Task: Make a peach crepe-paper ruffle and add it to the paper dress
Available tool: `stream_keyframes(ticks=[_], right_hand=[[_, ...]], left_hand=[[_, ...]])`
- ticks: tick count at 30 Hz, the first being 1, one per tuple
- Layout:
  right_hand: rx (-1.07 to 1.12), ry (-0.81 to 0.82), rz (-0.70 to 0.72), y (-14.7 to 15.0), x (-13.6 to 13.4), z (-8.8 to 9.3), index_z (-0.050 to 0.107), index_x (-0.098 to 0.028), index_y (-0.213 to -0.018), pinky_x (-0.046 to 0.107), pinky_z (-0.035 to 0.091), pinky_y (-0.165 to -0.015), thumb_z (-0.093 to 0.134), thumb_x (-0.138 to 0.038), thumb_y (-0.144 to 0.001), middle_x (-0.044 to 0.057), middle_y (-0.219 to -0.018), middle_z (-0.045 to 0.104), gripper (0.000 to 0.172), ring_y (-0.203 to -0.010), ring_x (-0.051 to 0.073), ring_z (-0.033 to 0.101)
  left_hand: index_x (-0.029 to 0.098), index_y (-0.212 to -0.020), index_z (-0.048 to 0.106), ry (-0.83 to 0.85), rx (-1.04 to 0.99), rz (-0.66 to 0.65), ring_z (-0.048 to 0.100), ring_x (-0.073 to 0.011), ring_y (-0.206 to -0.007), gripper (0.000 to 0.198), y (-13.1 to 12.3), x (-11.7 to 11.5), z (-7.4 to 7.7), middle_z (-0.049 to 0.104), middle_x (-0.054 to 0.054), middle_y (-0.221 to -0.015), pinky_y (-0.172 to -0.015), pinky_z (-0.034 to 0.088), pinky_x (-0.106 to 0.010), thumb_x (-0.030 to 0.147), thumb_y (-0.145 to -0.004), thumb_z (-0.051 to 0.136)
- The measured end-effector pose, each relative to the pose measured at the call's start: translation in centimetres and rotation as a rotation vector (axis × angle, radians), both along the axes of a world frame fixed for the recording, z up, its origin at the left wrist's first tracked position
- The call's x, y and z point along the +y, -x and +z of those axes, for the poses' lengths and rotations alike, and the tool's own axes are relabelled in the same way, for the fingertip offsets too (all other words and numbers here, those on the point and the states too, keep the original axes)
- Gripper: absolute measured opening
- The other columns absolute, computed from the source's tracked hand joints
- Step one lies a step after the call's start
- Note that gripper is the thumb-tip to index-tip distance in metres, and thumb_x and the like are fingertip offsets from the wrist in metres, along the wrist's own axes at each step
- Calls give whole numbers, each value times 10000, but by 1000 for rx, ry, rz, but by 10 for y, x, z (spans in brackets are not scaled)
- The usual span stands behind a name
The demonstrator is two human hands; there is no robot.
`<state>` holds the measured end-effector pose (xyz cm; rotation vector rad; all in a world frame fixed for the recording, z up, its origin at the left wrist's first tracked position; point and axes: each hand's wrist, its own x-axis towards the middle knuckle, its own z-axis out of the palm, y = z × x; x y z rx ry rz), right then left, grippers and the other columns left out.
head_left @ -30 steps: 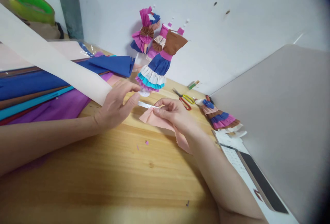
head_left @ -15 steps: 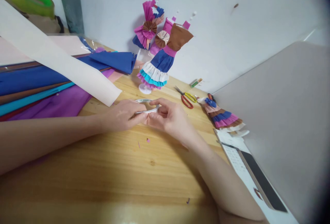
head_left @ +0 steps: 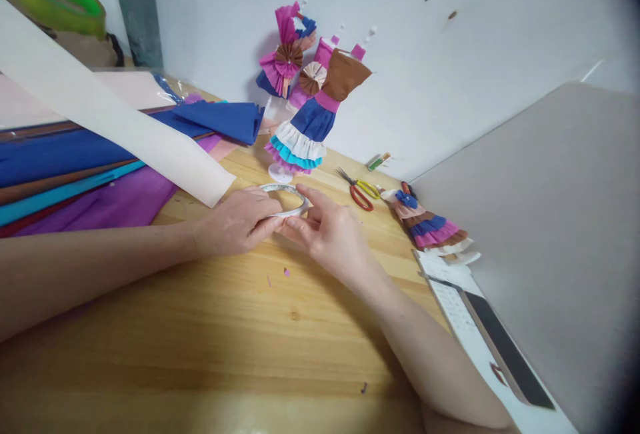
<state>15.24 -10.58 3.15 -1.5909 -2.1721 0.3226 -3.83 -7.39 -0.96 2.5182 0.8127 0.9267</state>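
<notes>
A narrow roll of white tape (head_left: 303,207) is held up between my two hands, above the wooden table (head_left: 215,327). My left hand (head_left: 240,219) grips its left side, fingers curled over the ring and thumb along the front edge. On the other side, my right hand (head_left: 327,224) pinches the roll with its thumb and bent fingers, the index finger at the rim. The fingertips of both hands nearly meet at the front of the roll. Whether a loose end of tape is pulled out there, I cannot make out.
Behind the hands stands a small paper dress (head_left: 317,114) on a stand. Scissors (head_left: 361,194) and another layered dress (head_left: 430,221) lie to the right, near a white-and-black device (head_left: 493,327). Folded coloured paper (head_left: 100,154) and a long white strip (head_left: 150,137) spread across the left.
The roll of tape has tilted and shifted a little, so more of its ring shows. My right index finger has straightened along the rim; both hands still hold the roll.
</notes>
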Motion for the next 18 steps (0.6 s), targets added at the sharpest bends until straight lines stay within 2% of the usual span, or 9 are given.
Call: stream_keyframes(ticks=[4, 8, 12, 16, 18], right_hand=[[-9, -25, -63, -1, 5, -2, 584, -165, -1347, 319, 355, -573, 674, -453, -841, 28, -571, 639, 589, -543, 225, 579], [96, -18, -24, 0, 4, 1, 612, -192, -1191, 286, 347, -569, 683, -402, -830, -11, -570, 612, 424, -534, 183, 564], [144, -35, -4, -1, 1, 9, 588, -195, -1025, 266, 338, -559, 704, -426, -804, -28, -596, 604, 340, -544, 152, 537], [156, -13, 14, -6, 3, 15, 590, -202, -801, 271, 355, -564, 668, -337, -807, 1, -639, 622, 156, -587, 151, 539], [152, 4, 44, -8, 5, 16, 593, -199, -728, 275, 364, -573, 624, -287, -816, 20, -674, 639, 128, -609, 151, 542]], left_hand=[[195, -691, 517, -3, -3, 58, 460, -175, -635, 318, -1, -2, -2, 501, -9, -625, -675, 322, -327, 295, -946, 357], [196, -694, 504, 20, -42, 58, 447, -161, -619, 308, -2, -2, -2, 480, 5, -610, -651, 317, -314, 288, -947, 352], [197, -669, 479, 90, -78, 64, 437, -146, -592, 315, -1, -1, 1, 468, 17, -587, -623, 299, -301, 302, -942, 362], [200, -650, 438, 180, -93, 59, 446, -139, -603, 315, 0, -1, 3, 476, 13, -611, -607, 300, -287, 330, -928, 368], [202, -640, 413, 206, -107, 63, 445, -135, -601, 318, 1, -1, 4, 468, 15, -604, -603, 303, -280, 346, -919, 365]])
